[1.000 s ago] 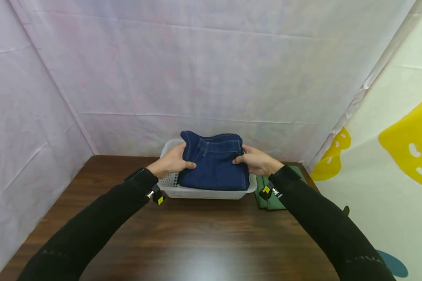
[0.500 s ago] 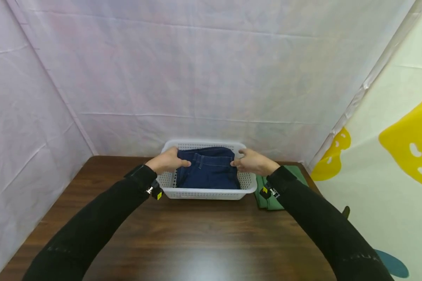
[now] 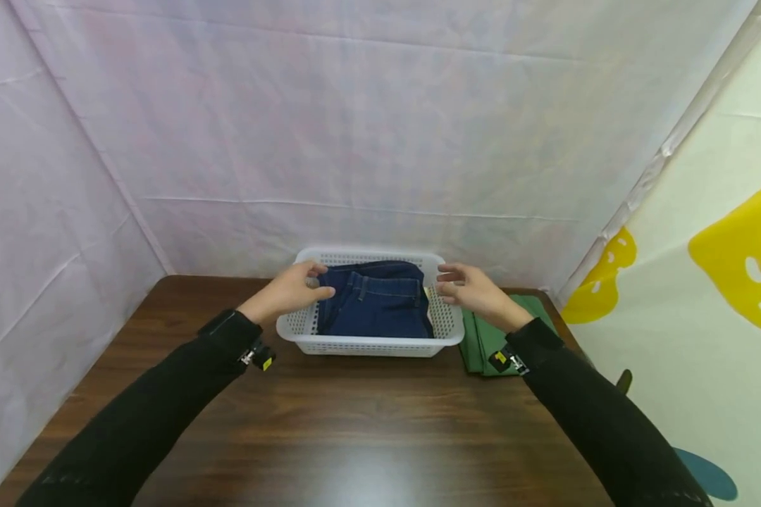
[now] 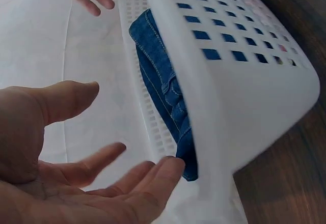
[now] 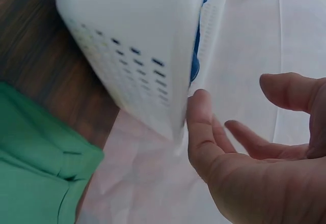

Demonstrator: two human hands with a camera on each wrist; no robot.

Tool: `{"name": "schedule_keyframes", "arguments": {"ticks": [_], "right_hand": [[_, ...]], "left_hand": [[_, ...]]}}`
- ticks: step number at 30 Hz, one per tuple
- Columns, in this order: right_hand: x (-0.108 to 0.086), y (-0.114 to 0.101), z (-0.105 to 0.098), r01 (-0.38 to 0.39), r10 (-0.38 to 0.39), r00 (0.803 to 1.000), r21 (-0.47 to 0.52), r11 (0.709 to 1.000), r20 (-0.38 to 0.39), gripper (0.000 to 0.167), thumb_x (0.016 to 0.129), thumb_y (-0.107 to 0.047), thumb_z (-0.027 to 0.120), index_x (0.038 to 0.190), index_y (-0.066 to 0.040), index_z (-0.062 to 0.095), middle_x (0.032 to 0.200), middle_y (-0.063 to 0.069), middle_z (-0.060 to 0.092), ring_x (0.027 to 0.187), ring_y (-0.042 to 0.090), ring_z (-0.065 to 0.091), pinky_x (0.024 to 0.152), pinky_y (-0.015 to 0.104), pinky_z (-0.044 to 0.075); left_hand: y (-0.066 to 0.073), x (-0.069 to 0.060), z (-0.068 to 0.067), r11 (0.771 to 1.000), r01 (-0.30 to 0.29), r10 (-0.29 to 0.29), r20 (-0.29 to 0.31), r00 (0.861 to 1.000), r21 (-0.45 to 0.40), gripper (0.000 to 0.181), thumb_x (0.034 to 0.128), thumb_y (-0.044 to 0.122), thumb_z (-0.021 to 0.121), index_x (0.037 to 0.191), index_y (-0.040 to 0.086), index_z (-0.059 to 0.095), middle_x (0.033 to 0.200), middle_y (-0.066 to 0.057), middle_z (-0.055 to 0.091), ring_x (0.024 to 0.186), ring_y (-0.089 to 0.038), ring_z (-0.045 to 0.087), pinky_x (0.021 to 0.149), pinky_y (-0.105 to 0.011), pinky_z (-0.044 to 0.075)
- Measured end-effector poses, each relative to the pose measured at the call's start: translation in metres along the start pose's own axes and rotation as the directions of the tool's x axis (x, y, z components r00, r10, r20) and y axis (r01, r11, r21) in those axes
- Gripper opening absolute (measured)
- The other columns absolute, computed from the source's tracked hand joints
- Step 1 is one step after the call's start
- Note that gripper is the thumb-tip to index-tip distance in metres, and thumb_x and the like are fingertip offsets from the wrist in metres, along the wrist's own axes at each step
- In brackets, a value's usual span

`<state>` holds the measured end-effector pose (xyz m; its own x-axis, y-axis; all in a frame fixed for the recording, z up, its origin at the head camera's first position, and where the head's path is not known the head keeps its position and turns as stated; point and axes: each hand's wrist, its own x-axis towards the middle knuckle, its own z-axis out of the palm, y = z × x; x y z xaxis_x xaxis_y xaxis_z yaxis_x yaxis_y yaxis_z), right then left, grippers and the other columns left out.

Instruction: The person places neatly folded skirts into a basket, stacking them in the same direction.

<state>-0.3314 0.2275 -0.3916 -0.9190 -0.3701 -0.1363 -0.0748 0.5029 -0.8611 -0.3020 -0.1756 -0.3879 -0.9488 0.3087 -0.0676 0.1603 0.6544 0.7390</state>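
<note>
Folded blue jeans lie inside a white perforated plastic basket at the back of the table. Over the basket's left side hovers my left hand, fingers spread and holding nothing. My right hand is above the right side, its fingers loosely bent and nothing between them. In the left wrist view the jeans show past the basket rim, apart from the thumb. The right wrist view has the basket wall close to the fingertips, with only a strip of denim visible.
Folded green fabric lies on the brown wooden table, just right of the basket and partly under the right forearm. A white cloth wall rises right behind the basket. Another wall with yellow shapes stands at the right.
Both hands lowered the folded jeans into the basket and let go of them. Since then the hands have moved apart, left hand leftward and right hand rightward.
</note>
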Motion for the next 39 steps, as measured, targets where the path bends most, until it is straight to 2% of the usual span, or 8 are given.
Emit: {"name": "schedule_keyframes", "arguments": {"ticks": [6,10,16,24,27,32,34,39], "right_hand": [[-0.017,0.009,-0.005,0.038,-0.039,0.999,-0.020,0.999,-0.037,0.063,0.126,-0.021,0.056,0.183,-0.008,0.033,0.185,0.025,0.040,0.168,0.047,0.048,0.134,0.055,0.053],[-0.028,0.018,-0.007,0.063,-0.069,0.993,-0.060,0.996,-0.097,0.062,0.125,-0.023,0.059,0.181,-0.007,0.039,0.182,0.025,0.046,0.165,0.048,0.052,0.129,0.058,0.056],[-0.043,0.037,-0.015,0.087,-0.100,0.984,-0.093,0.992,-0.149,0.061,0.124,-0.024,0.061,0.179,-0.005,0.042,0.181,0.026,0.046,0.162,0.049,0.054,0.131,0.066,0.053],[-0.059,0.072,-0.025,-0.026,-0.016,0.982,-0.219,0.975,-0.189,0.065,0.124,-0.038,0.061,0.179,-0.008,0.043,0.183,0.027,0.044,0.161,0.055,0.053,0.125,0.072,0.053],[-0.063,0.087,-0.026,-0.045,-0.015,0.982,-0.312,0.949,-0.186,0.064,0.124,-0.036,0.061,0.176,-0.002,0.045,0.180,0.032,0.046,0.159,0.059,0.052,0.122,0.074,0.055],[-0.069,0.113,-0.023,-0.028,-0.078,0.979,-0.509,0.860,-0.186,0.061,0.122,-0.029,0.065,0.169,0.008,0.052,0.170,0.043,0.051,0.155,0.066,0.051,0.123,0.080,0.050],[-0.071,0.123,-0.022,-0.010,-0.103,0.980,-0.560,0.829,-0.170,0.061,0.122,-0.029,0.065,0.166,0.011,0.053,0.168,0.047,0.050,0.154,0.070,0.050,0.122,0.084,0.048],[-0.076,0.141,-0.018,0.001,-0.097,0.987,-0.606,0.795,-0.125,0.068,0.122,-0.039,0.062,0.169,0.009,0.051,0.174,0.051,0.037,0.155,0.079,0.041,0.117,0.095,0.041]], "left_hand": [[-0.002,-0.012,0.005,0.998,-0.067,0.067,-0.014,0.998,0.004,0.060,0.1204,0.027,0.068,0.172,0.001,0.051,0.177,-0.032,0.050,0.160,-0.054,0.056,0.125,-0.065,0.057],[-0.004,-0.020,0.010,0.995,-0.101,0.101,-0.019,0.995,0.020,0.057,0.1194,0.027,0.070,0.170,0.005,0.056,0.174,-0.028,0.056,0.157,-0.052,0.060,0.123,-0.065,0.060],[-0.004,-0.035,0.019,0.987,-0.154,0.156,-0.027,0.987,0.052,0.052,0.1188,0.029,0.071,0.166,0.008,0.062,0.167,-0.027,0.064,0.151,-0.049,0.066,0.114,-0.063,0.065],[0.000,-0.054,0.038,0.971,-0.224,0.228,-0.049,0.972,0.079,0.046,0.1174,0.028,0.074,0.159,0.008,0.069,0.164,-0.022,0.067,0.145,-0.047,0.071,0.112,-0.063,0.066],[0.003,-0.060,0.045,0.970,-0.235,0.238,-0.047,0.970,0.063,0.044,0.1170,0.025,0.075,0.158,0.010,0.070,0.164,-0.020,0.068,0.145,-0.046,0.071,0.117,-0.065,0.062],[0.009,-0.071,0.059,0.960,-0.276,0.277,-0.031,0.960,0.040,0.044,0.1169,0.023,0.075,0.159,0.011,0.069,0.162,-0.017,0.069,0.145,-0.044,0.071,0.122,-0.067,0.059],[0.011,-0.074,0.065,0.948,-0.313,0.315,-0.038,0.948,0.057,0.043,0.1163,0.022,0.076,0.158,0.012,0.070,0.160,-0.015,0.071,0.144,-0.043,0.072,0.121,-0.065,0.061],[0.017,-0.081,0.084,0.907,-0.405,0.413,-0.051,0.909,0.118,0.042,0.1148,0.020,0.078,0.156,0.016,0.072,0.154,-0.009,0.074,0.141,-0.037,0.074,0.117,-0.061,0.063]]}}
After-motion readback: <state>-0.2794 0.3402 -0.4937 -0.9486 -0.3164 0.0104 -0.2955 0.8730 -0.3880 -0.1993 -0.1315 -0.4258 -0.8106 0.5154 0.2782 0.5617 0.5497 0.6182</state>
